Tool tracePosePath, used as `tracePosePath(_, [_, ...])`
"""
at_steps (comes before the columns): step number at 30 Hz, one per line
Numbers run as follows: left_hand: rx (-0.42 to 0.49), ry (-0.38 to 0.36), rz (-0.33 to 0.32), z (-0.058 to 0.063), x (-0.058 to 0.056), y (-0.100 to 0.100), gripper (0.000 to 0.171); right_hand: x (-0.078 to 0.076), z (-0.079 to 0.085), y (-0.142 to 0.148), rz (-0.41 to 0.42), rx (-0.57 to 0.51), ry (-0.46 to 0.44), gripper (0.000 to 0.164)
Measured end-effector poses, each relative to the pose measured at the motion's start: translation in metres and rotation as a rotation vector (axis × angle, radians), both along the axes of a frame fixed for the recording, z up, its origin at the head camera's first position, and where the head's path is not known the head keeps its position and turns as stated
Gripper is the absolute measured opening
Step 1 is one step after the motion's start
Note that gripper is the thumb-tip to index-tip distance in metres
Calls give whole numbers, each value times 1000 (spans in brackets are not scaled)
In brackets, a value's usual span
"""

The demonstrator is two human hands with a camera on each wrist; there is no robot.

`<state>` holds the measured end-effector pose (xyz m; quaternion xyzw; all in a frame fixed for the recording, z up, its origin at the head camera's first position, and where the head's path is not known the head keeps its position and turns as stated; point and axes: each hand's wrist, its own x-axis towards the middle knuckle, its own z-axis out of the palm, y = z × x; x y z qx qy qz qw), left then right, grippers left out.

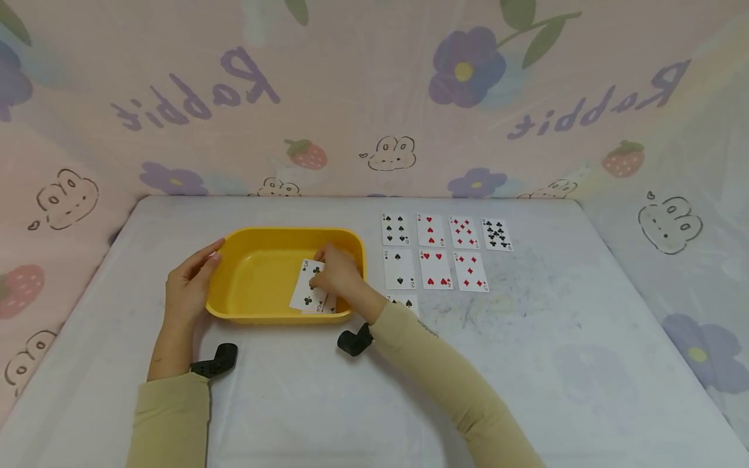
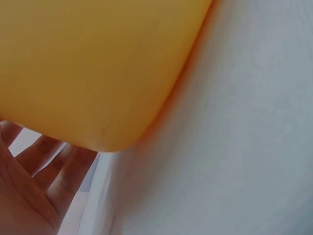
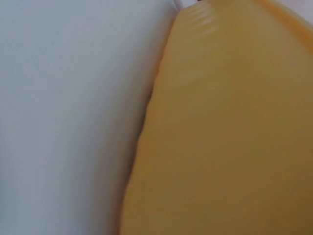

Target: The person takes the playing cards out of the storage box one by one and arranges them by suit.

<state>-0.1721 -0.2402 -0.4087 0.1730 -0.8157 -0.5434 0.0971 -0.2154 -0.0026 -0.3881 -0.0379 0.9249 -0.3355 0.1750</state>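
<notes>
Inside the yellow plastic basin (image 1: 251, 279), near its right end, my right hand (image 1: 338, 270) pinches playing cards. The three of clubs (image 1: 302, 294) lies uppermost, and part of another card (image 1: 331, 304) shows beneath it; the hand covers their right side. At the basin's left end, my left hand (image 1: 190, 279) touches the outer wall near the rim. Its extended fingers (image 2: 68, 181) lie along the far side of the wall in the left wrist view. Only the outer wall of the basin (image 3: 225, 127) fills the right wrist view, and neither hand nor card appears there.
Rows of face-up cards lie right of the basin, including the six of spades (image 1: 394, 230), four of hearts (image 1: 435, 270) and five of diamonds (image 1: 471, 272). My right forearm partly covers a lower spade card (image 1: 407, 301). A white cloth (image 1: 281, 403) covers the table; patterned fabric hangs around it.
</notes>
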Motion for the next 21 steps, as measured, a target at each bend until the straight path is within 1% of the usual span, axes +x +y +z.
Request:
tracePosePath(2, [8,9,1,0,0,0,40,-1,0,1,-34,-90,4,34])
tracePosePath(4, [14,11,4,0,0,0,40,-2,0,3,-45,-165,20,30])
tracePosePath(9, [20,-1,10,0,-1,-1,39,-3,1,6,-17,-295,100,23])
tracePosePath(11, [19,-4,6,0,-1,-1,40,-3,1,7,-17,-349,136,23])
tracePosePath(13, [17,-1,4,0,-1,-1,40,-4,1,8,-26,-429,159,23])
tracePosePath(15, [10,3,2,0,-1,-1,40,-5,1,10,-54,-549,140,23])
tracePosePath(18, [4,14,0,0,0,0,40,-5,3,15,-107,-711,85,25])
tracePosePath(20, [2,17,-3,0,0,0,40,-4,7,20,-138,-772,77,26])
tracePosePath(21, [3,20,-4,0,0,0,39,-4,9,23,-147,-781,90,27])
